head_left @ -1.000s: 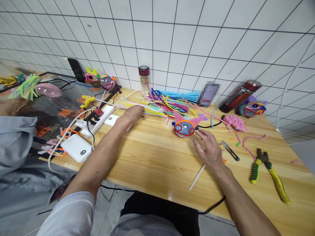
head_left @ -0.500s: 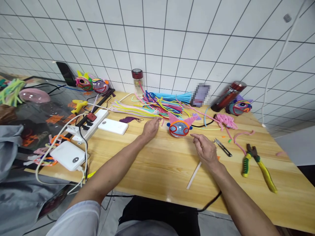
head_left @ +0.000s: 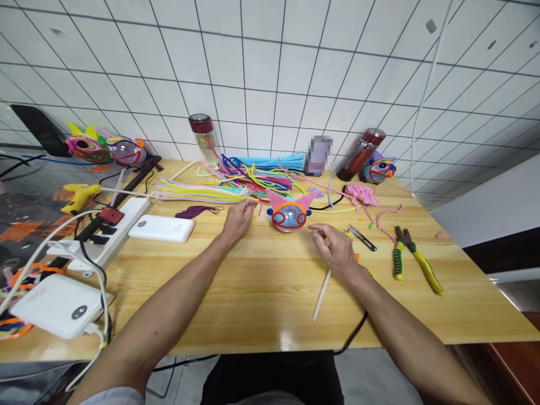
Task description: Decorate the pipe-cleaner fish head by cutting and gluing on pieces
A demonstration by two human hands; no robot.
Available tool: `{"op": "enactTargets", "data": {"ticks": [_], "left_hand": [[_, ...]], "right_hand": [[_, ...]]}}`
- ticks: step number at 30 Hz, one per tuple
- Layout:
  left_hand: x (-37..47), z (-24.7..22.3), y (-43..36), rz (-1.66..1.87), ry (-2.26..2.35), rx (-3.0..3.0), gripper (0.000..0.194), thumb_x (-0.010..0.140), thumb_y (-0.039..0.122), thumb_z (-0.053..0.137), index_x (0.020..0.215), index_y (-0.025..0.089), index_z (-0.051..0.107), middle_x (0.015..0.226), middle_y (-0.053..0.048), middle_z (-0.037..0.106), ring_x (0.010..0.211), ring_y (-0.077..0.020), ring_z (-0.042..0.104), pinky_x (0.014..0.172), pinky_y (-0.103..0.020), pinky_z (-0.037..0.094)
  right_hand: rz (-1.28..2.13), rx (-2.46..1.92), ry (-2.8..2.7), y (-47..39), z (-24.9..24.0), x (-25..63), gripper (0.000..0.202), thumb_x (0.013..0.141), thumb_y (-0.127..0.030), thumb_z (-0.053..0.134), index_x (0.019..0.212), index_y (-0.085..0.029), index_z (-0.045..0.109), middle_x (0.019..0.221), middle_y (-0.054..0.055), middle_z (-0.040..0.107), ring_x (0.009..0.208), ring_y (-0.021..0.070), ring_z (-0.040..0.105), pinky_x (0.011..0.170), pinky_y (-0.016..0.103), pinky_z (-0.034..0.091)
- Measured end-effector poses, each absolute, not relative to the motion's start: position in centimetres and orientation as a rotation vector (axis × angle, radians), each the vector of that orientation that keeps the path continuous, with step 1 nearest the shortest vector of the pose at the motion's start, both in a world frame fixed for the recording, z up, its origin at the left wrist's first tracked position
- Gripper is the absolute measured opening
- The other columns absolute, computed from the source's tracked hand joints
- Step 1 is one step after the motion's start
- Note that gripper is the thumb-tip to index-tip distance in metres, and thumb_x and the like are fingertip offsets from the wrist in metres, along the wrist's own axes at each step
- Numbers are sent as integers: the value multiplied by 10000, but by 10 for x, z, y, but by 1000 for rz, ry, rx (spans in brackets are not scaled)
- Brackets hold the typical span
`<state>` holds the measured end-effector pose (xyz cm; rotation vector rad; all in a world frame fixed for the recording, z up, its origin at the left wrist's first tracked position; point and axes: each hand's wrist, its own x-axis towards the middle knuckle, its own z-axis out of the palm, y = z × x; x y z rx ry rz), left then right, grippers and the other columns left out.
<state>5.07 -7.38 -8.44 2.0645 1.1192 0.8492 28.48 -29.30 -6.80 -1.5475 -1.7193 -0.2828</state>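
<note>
A clear ball ornament (head_left: 289, 216) stands on the table between my hands, with pink pipe-cleaner ears, red rings, an orange band and dark blue side knobs. Neither hand touches it. My left hand (head_left: 238, 219) rests left of it, fingers curled together beside the tips of a pastel pipe-cleaner bundle (head_left: 198, 192); what they hold, if anything, is hidden. On the ball's right, my right hand (head_left: 336, 248) lies with its index finger stretched out and thumb apart. A whitish stick (head_left: 322, 295) reaches out from beneath this hand. Small thread snips (head_left: 363, 238) lie just beyond it.
Yellow-green pliers (head_left: 415, 259) and pink coiled pipe cleaners (head_left: 361, 194) lie right. Behind are mixed pipe cleaners (head_left: 264, 174), a glass bottle (head_left: 204, 138) and a dark red flask (head_left: 361, 154). On the left are power banks (head_left: 162, 228), a power strip (head_left: 120, 230), cables and a yellow glue gun (head_left: 80, 197).
The view has swung to the right, so the table things appear shifted left. Both hands keep nearly the same places beside the ball. The grey-clothed person at left has left the view.
</note>
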Motion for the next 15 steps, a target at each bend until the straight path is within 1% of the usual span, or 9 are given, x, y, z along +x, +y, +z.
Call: {"op": "enactTargets", "data": {"ticks": [5, 9, 12, 15], "left_hand": [[51, -79, -75, 806, 1132, 2052, 394, 980, 200, 488, 1164, 184, 836, 1152, -58, 867, 1093, -233, 788, 1033, -334, 590], [51, -80, -74, 805, 1128, 2080, 406, 969, 205, 488, 1176, 164, 834, 1176, -74, 863, 1116, -239, 789, 1059, -338, 582], [51, -82, -73, 794, 1126, 2104, 416, 965, 218, 479, 1174, 173, 837, 1181, -71, 864, 1107, -242, 795, 1055, -351, 592], [51, -84, -72, 788, 1105, 2131, 430, 962, 226, 472, 1180, 173, 839, 1224, -79, 859, 1148, -249, 793, 1099, -372, 582]], "right_hand": [[-265, -1559, -1697, -290, -68, 283, 218, 1055, -255, 585, 1126, -234, 790, 761, 22, 764, 639, 177, 708, 679, 289, 613], [-289, -1532, -1731, -290, -67, 283, 217, 1060, -233, 584, 1142, -226, 784, 780, 27, 769, 665, 176, 720, 683, 286, 597], [-285, -1489, -1753, -291, -66, 280, 218, 1066, -220, 579, 1159, -219, 776, 787, 27, 771, 671, 172, 725, 680, 279, 587], [-258, -1477, -1770, -292, -66, 278, 219, 1075, -219, 569, 1160, -223, 770, 825, 36, 789, 695, 169, 736, 699, 278, 594]]}}
